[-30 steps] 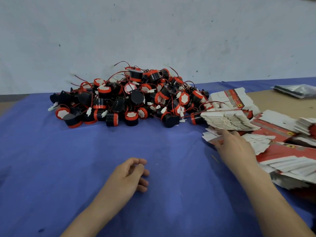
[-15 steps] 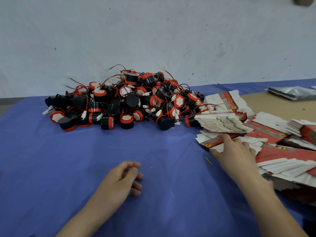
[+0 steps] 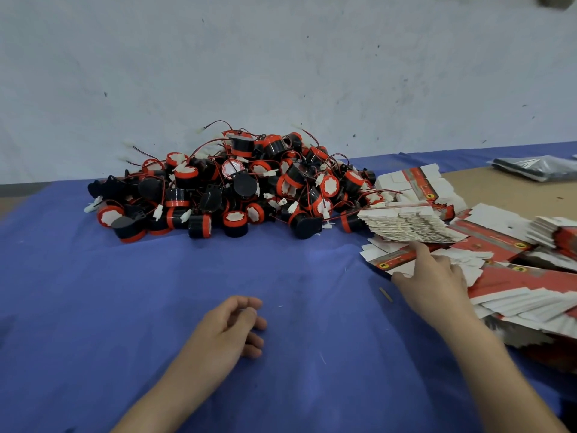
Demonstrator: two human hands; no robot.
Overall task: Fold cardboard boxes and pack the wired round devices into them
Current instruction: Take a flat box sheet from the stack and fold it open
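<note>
A heap of black-and-red wired round devices (image 3: 237,185) lies at the back of the blue cloth (image 3: 156,276), against the wall. Flat red-and-white cardboard boxes (image 3: 512,276) are spread in fanned stacks at the right. My right hand (image 3: 434,279) rests on the flat boxes, its forefinger touching the underside of a raised fanned stack (image 3: 409,226) and its thumb on a flat box (image 3: 393,260) at the cloth's edge. My left hand (image 3: 231,326) lies on the cloth in the near middle, fingers loosely curled, holding nothing.
A grey wall (image 3: 281,73) stands right behind the heap. A clear plastic bag (image 3: 537,167) lies at the far right on bare brown tabletop (image 3: 499,195). A small brown sliver (image 3: 385,294) lies on the cloth near my right hand.
My right hand has slid slightly forward onto the flat boxes, its forefinger now under the fanned stack. My left hand has stayed in place.
</note>
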